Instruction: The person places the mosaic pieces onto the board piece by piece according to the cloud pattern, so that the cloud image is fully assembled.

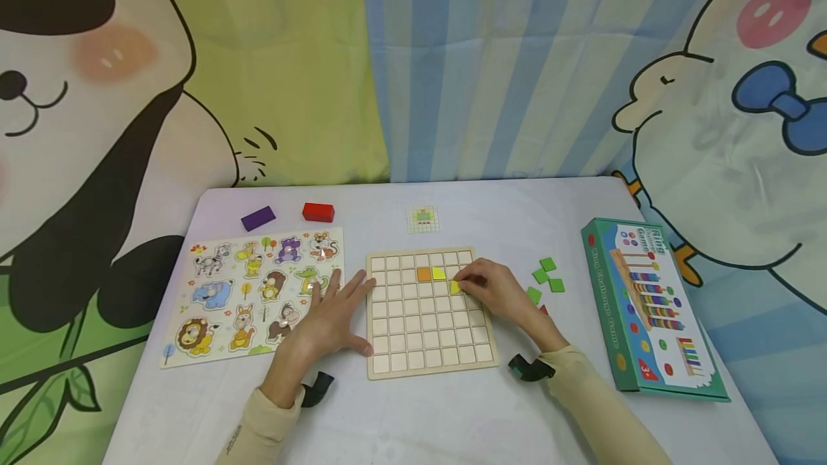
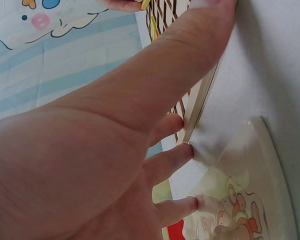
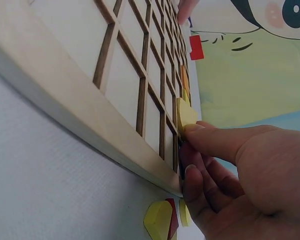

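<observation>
My right hand (image 1: 494, 289) pinches a yellow square tile (image 3: 186, 114) between thumb and fingers. It holds the tile tilted at the surface of a wooden grid board (image 1: 413, 323), toward the upper right. An orange tile (image 1: 423, 274) and another yellow tile (image 1: 439, 273) lie in neighbouring cells of one upper row. With fingers spread, my left hand (image 1: 329, 321) rests at the board's left edge, its thumb and a fingertip against the frame. Its other fingertips (image 2: 190, 204) reach over the animal puzzle board (image 1: 222, 325).
Several green tiles (image 1: 557, 285) and a partly hidden red piece (image 1: 543, 309) lie right of the board. Farther right is a green toy box (image 1: 665, 307). A small pattern card (image 1: 423, 219), a red block (image 1: 319, 212) and a purple block (image 1: 258, 219) lie along the back.
</observation>
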Demonstrator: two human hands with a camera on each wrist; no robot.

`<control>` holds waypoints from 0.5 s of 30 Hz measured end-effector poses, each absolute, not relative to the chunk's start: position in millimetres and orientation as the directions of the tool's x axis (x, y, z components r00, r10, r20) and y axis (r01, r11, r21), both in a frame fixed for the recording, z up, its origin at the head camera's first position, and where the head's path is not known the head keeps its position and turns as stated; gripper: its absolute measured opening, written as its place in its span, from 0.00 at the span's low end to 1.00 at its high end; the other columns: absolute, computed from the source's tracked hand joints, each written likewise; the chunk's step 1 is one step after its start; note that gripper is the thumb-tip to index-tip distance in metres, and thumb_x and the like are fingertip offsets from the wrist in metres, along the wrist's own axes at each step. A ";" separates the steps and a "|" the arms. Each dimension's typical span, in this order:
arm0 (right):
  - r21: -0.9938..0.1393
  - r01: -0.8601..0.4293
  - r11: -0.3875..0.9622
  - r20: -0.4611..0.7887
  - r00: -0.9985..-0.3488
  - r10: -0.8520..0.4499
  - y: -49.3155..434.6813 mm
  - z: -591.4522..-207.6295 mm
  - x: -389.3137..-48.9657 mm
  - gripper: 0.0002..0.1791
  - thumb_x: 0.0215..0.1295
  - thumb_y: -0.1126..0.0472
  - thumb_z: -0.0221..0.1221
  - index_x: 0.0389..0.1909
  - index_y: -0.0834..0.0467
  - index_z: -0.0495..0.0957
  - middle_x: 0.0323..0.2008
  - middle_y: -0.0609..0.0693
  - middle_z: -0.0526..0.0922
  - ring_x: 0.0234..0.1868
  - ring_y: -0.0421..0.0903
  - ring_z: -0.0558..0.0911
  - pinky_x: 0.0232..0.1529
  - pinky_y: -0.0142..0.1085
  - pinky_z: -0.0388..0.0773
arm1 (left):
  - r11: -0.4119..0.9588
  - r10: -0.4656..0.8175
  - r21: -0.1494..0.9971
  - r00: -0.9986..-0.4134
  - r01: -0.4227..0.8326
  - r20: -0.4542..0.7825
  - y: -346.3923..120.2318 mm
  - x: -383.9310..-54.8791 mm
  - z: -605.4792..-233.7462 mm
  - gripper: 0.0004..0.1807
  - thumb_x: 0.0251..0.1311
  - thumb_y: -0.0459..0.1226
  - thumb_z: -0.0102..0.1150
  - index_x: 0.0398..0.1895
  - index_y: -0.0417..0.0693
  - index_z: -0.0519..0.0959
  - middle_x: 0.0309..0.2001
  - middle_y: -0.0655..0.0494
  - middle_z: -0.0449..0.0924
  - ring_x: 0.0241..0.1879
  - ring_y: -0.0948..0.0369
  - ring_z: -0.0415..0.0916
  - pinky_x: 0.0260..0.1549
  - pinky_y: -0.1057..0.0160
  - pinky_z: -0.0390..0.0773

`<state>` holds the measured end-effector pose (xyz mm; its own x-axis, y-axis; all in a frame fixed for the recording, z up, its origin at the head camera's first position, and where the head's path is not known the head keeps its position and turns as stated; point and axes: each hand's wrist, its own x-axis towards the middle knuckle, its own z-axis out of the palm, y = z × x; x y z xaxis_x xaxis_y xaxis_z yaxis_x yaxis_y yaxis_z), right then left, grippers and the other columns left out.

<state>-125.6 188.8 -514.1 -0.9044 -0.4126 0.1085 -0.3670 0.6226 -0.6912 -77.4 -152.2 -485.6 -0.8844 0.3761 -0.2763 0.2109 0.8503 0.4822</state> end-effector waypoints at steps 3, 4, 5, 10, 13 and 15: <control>-0.675 -0.390 0.626 0.128 -0.898 -0.421 188.3 -516.6 -126.0 0.06 0.65 0.64 0.67 0.42 0.55 0.88 0.42 0.46 0.86 0.40 0.39 0.81 0.41 0.33 0.80 | 0.850 0.377 0.481 -0.885 0.214 -0.272 -152.2 -77.3 -485.3 0.67 0.31 0.50 0.85 0.80 0.51 0.58 0.82 0.45 0.49 0.80 0.33 0.33 0.70 0.23 0.33; -0.673 -0.391 0.627 0.128 -0.897 -0.423 188.1 -516.9 -126.0 0.06 0.65 0.64 0.67 0.42 0.55 0.88 0.42 0.46 0.85 0.40 0.39 0.81 0.41 0.33 0.80 | 0.850 0.378 0.482 -0.885 0.215 -0.271 -152.2 -77.3 -485.4 0.67 0.31 0.50 0.85 0.80 0.51 0.58 0.82 0.45 0.49 0.80 0.33 0.33 0.70 0.23 0.33; -0.672 -0.392 0.628 0.126 -0.897 -0.424 188.1 -517.2 -126.0 0.06 0.65 0.64 0.67 0.42 0.55 0.88 0.42 0.46 0.85 0.40 0.39 0.80 0.41 0.33 0.80 | 0.849 0.378 0.481 -0.885 0.216 -0.270 -152.3 -77.3 -485.5 0.67 0.31 0.50 0.85 0.80 0.51 0.58 0.82 0.45 0.49 0.80 0.33 0.33 0.70 0.23 0.33; -0.671 -0.388 0.632 0.111 -0.895 -0.432 188.4 -517.7 -125.4 0.07 0.67 0.63 0.66 0.43 0.55 0.87 0.42 0.47 0.84 0.40 0.39 0.79 0.41 0.34 0.79 | 0.848 0.380 0.485 -0.884 0.216 -0.271 -152.7 -77.4 -486.4 0.67 0.31 0.50 0.85 0.80 0.51 0.58 0.82 0.46 0.48 0.80 0.33 0.33 0.70 0.23 0.33; -0.675 -0.389 0.627 0.109 -0.893 -0.437 188.5 -518.0 -125.1 0.07 0.67 0.62 0.66 0.44 0.54 0.87 0.43 0.47 0.83 0.39 0.39 0.78 0.40 0.34 0.79 | 0.846 0.380 0.488 -0.885 0.214 -0.271 -153.0 -77.3 -486.6 0.67 0.31 0.50 0.85 0.80 0.51 0.58 0.82 0.46 0.48 0.80 0.33 0.33 0.70 0.23 0.33; -0.682 -0.383 0.623 0.102 -0.893 -0.438 188.0 -517.6 -124.9 0.08 0.66 0.60 0.67 0.44 0.54 0.88 0.42 0.47 0.83 0.38 0.39 0.78 0.40 0.33 0.79 | 0.846 0.381 0.488 -0.884 0.215 -0.271 -153.3 -77.3 -486.4 0.67 0.31 0.50 0.85 0.80 0.51 0.58 0.82 0.46 0.48 0.80 0.33 0.32 0.70 0.23 0.32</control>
